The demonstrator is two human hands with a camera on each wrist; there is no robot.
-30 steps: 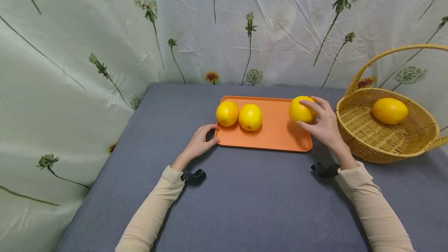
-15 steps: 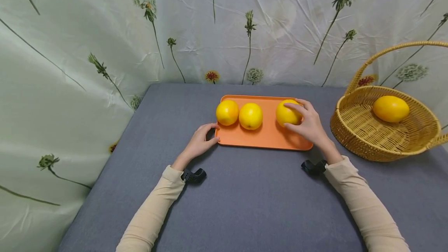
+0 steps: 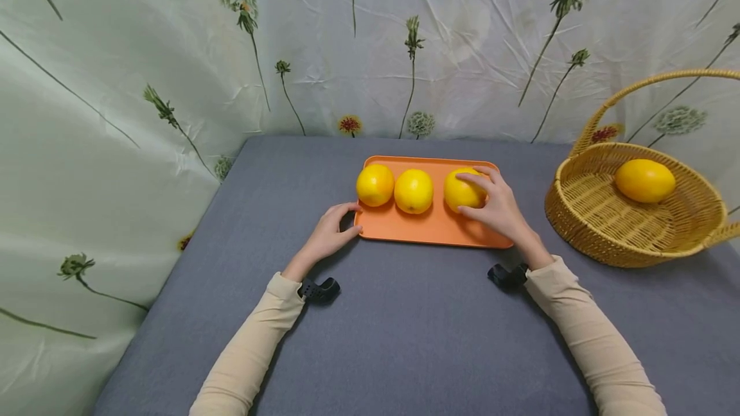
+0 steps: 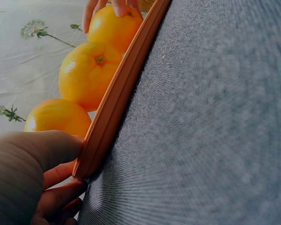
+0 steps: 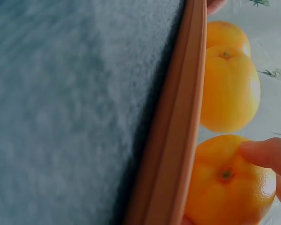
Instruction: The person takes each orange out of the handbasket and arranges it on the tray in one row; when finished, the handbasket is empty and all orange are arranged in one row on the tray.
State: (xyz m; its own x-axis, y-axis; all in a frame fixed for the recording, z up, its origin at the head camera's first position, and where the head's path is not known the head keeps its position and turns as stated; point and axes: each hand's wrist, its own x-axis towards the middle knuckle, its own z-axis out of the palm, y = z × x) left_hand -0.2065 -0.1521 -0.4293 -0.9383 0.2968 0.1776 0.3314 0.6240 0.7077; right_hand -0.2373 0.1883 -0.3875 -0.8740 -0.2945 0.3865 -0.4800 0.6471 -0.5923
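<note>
On the orange tray point(image 3: 405, 230), two oranges stand close together at the left, a left orange point(image 3: 375, 185) and a middle orange point(image 3: 414, 191). My right hand point(image 3: 500, 209) grips a third orange point(image 3: 462, 189), with thumb and fingers around its right side. This orange is low over the tray, to the right of the middle one; whether its underside touches the tray cannot be seen. My left hand point(image 3: 328, 234) holds the tray's left edge near the front corner, and its thumb point(image 4: 61, 146) lies against the rim in the left wrist view.
A wicker basket point(image 3: 613, 246) with a tall handle stands right of the tray. One yellow-orange fruit point(image 3: 644, 181) lies in it. Behind the grey tabletop point(image 3: 405, 326) hangs a flower-printed curtain point(image 3: 324, 69), which also runs down the left side.
My right hand has carried its orange leftward over the tray, from near the right end toward the middle orange. My left hand has stayed at the tray's left edge.
</note>
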